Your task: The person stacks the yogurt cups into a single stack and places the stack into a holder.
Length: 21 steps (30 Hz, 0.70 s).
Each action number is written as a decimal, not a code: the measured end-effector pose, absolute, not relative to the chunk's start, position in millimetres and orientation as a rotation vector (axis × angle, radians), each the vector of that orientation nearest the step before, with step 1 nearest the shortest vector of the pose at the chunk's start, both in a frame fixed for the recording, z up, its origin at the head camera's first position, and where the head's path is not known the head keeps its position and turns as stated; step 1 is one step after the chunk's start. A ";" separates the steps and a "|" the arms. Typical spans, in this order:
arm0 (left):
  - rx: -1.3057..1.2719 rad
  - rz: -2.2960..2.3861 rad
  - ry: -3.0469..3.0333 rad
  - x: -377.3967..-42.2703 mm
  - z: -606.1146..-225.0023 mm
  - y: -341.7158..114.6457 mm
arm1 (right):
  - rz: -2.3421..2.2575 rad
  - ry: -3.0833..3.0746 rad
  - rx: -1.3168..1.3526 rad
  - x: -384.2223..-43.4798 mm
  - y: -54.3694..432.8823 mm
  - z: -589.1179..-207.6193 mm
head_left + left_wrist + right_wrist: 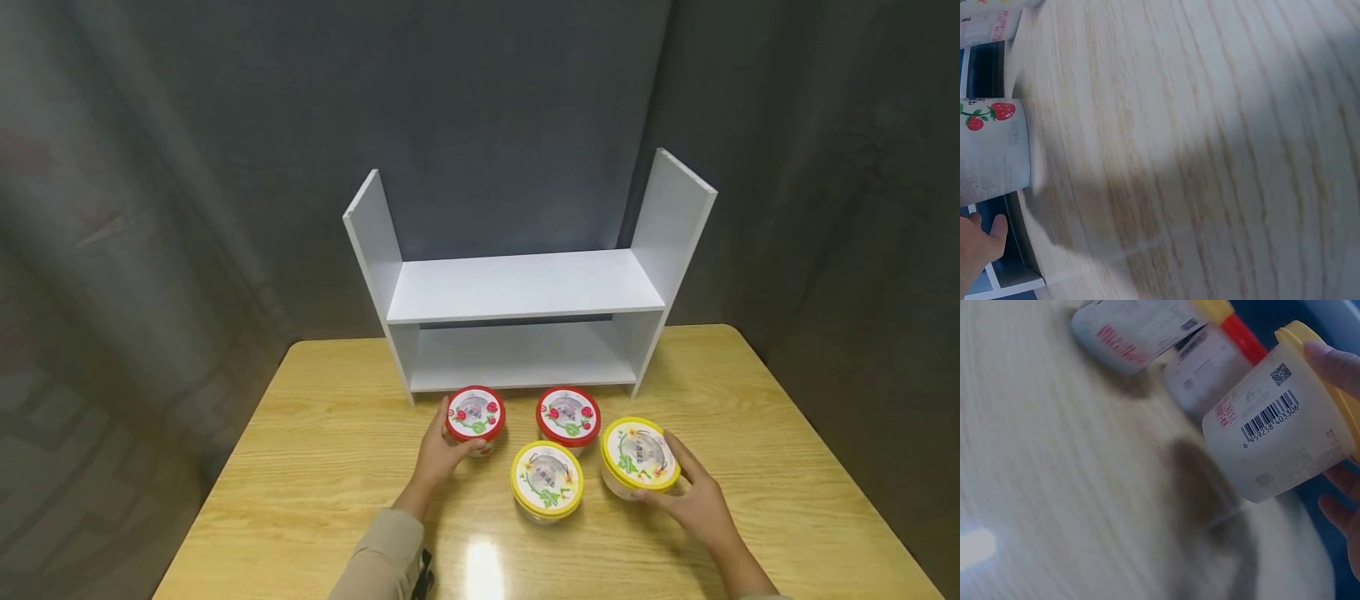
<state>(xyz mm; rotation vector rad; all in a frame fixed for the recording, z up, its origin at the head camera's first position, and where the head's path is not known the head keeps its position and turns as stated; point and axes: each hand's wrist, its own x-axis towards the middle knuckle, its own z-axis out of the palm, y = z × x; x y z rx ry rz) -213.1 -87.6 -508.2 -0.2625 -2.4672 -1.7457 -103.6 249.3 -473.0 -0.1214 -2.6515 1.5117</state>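
Note:
My left hand (pixel 438 454) grips a red-lidded tub (pixel 476 414) by its left side, thumb at the near edge of the lid. In the left wrist view, strawberries show on the side of this tub (pixel 991 147), with fingers below it. My right hand (pixel 697 500) holds a yellow-lidded tub (pixel 640 454) around the lid's right side. The right wrist view shows a barcode on this tub (pixel 1279 425), whose shadow on the table falls partly apart from its base. Between the hands stand another red-lidded tub (pixel 568 417) and another yellow-lidded tub (pixel 547 481).
A white two-level shelf (pixel 525 287) with tall side panels stands behind the tubs on the wooden table (pixel 315 467). Dark grey curtains (pixel 510 125) hang behind and on both sides of the table.

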 end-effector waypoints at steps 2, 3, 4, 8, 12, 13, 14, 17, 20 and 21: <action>-0.232 -1.785 -2.477 -214.1 -507.4 -87.5 | 1.501 -2.640 -0.111 -103.6 250.1 -467.6; -0.219 -1.796 -2.478 -214.5 -506.8 -87.2 | 1.497 -2.638 -0.107 -103.6 250.4 -464.9; -0.206 -1.809 -2.477 -215.0 -506.6 -86.9 | 1.492 -2.627 -0.108 -103.6 250.5 -462.2; -0.180 -1.807 -2.485 -215.5 -505.7 -86.0 | 1.474 -2.582 -0.077 -104.4 251.5 -452.7; -0.147 -1.760 -2.510 -215.7 -507.1 -85.5 | 1.461 -2.534 -0.037 -105.8 251.5 -442.4; -0.147 -1.749 -2.509 -215.8 -508.2 -85.4 | 1.464 -2.524 -0.028 -106.2 251.2 -439.3; -0.147 -1.742 -2.507 -215.9 -509.1 -85.2 | 1.456 -2.518 -0.018 -106.4 250.9 -437.3; -0.153 -1.733 -2.493 -215.8 -510.7 -84.6 | 1.447 -2.499 0.000 -108.2 249.5 -430.9; -0.150 -1.732 -2.485 -215.8 -511.4 -84.1 | 1.429 -2.502 0.011 -111.3 246.5 -427.3; -0.151 -1.737 -2.479 -215.9 -511.7 -84.1 | 1.425 -2.503 0.017 -112.7 245.2 -426.2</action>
